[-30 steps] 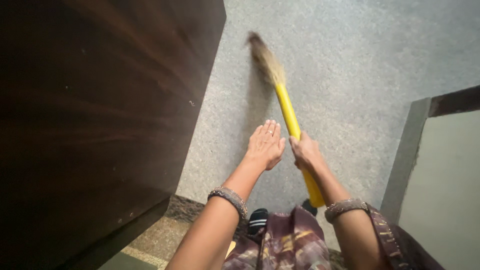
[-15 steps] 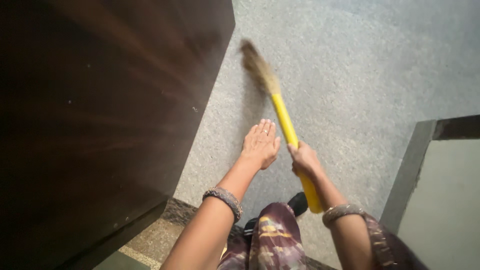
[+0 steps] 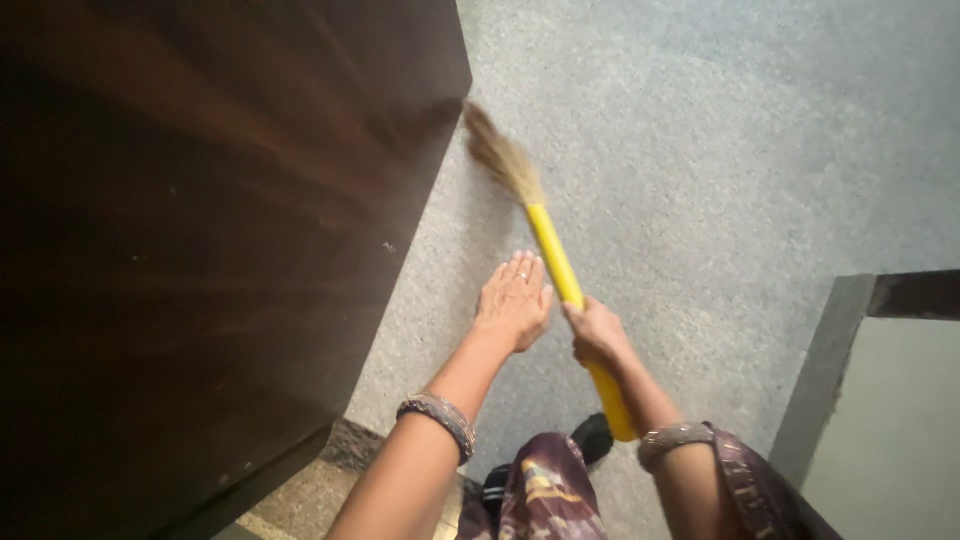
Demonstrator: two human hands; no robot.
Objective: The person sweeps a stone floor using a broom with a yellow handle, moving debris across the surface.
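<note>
My right hand point(image 3: 598, 333) grips the yellow handle of a broom point(image 3: 553, 258) near its middle. The broom's tan bristle head point(image 3: 497, 153) points up and left and sits close to the edge of the dark wooden panel point(image 3: 200, 230). My left hand point(image 3: 514, 300) is held flat with fingers together and extended, palm down, just left of the handle, holding nothing. It hovers over the grey speckled floor point(image 3: 720, 150). Both wrists wear bangles.
A large dark wooden panel fills the left side. A grey frame edge point(image 3: 812, 370) with a dark rail stands at the lower right. A dark shoe point(image 3: 592, 436) and patterned cloth point(image 3: 545, 495) show at the bottom, above a stone threshold point(image 3: 320, 480).
The broom head has swung left toward the wooden panel. Both hands have drifted slightly down and left in the view; the right hand keeps its grip.
</note>
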